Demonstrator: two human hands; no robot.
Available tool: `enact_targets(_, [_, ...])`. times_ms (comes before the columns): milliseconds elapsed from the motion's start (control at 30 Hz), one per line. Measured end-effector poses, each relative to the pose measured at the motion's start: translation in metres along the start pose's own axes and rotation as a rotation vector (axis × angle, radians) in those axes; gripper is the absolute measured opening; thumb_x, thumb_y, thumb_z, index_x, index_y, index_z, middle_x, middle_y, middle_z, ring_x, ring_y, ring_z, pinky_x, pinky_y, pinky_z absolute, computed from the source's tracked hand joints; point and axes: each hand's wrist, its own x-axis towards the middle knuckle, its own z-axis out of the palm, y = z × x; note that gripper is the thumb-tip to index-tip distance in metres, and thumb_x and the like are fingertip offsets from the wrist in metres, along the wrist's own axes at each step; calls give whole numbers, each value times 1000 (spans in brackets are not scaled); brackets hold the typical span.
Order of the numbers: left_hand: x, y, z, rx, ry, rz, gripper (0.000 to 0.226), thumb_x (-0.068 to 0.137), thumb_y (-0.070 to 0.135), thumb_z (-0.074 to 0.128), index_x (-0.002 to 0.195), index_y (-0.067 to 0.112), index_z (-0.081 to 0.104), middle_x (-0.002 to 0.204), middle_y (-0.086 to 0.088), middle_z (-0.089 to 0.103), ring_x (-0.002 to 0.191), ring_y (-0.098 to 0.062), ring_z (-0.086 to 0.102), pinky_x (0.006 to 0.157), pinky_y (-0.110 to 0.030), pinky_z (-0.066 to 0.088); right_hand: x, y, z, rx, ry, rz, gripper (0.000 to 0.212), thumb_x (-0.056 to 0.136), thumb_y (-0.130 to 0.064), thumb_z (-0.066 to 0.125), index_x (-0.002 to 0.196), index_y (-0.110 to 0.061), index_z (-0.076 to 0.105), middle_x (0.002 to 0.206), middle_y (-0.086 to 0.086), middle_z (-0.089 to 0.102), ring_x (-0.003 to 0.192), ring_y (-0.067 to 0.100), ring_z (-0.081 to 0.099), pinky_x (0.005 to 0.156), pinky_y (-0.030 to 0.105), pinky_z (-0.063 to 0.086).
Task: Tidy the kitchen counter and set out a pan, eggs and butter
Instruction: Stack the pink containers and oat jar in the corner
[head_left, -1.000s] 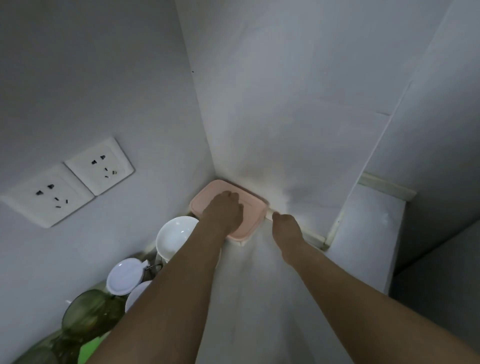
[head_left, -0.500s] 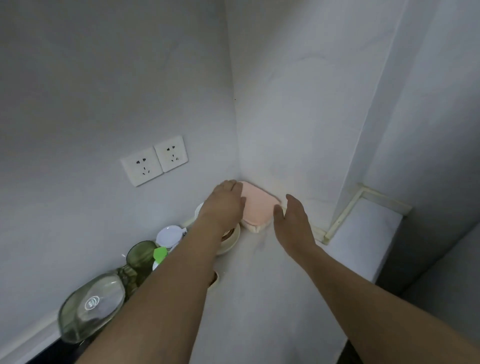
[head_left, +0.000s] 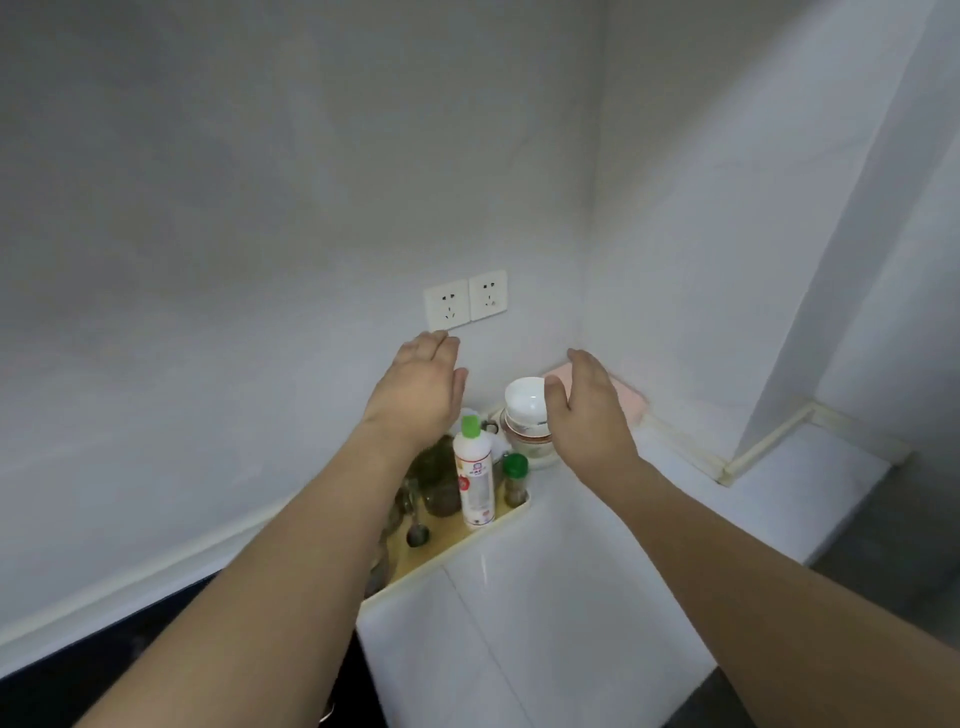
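A pink flat container (head_left: 626, 397) lies in the far corner of the white counter (head_left: 545, 597), against both walls. Just left of it stands a stack of white bowls (head_left: 525, 415). My left hand (head_left: 421, 392) hovers above the bottles and jars with straight fingers, holding nothing. My right hand (head_left: 584, 415) is raised beside the bowls, fingers straight, partly hiding the pink container and touching nothing. No pan, eggs or butter are in view.
A yellow tray (head_left: 462, 540) along the wall holds a white bottle with a green cap (head_left: 474, 475), a small green-capped spice jar (head_left: 515, 479) and several dark glass jars (head_left: 441, 480). Two wall sockets (head_left: 465, 300) sit above. The counter drops off at the right.
Both hands have come off the pink container and pulled back and up. The view has drawn away from the corner, bringing the tray, bottles and bowls into sight.
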Motion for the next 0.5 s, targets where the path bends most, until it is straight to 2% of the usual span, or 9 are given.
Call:
enact_targets(67, [-33, -20, -14, 7, 7, -76, 50, 104, 30, 32, 149, 8, 29, 156, -11, 28, 144, -27, 22, 119, -33, 15, -19, -22, 11, 22, -46, -38, 48, 101, -24, 40, 145, -6, 33, 152, 10, 34, 141, 23, 29, 114, 32, 23])
enact_targets(267, [-142, -67, -42, 13, 33, -347, 50, 105, 28, 31, 149, 5, 29, 156, -12, 27, 145, -25, 20, 118, -30, 13, -75, -75, 54, 42, -238, -176, 51, 101, -26, 39, 147, -5, 30, 155, 11, 28, 144, 22, 21, 119, 34, 17])
enact_targets(500, [-271, -70, -44, -74, 107, -665, 50, 105, 29, 32, 149, 4, 30, 155, -11, 29, 145, -23, 22, 118, -33, 19, -157, -115, 84, 89, -499, -363, 51, 101, -25, 37, 147, -4, 28, 155, 11, 26, 144, 22, 21, 119, 32, 16])
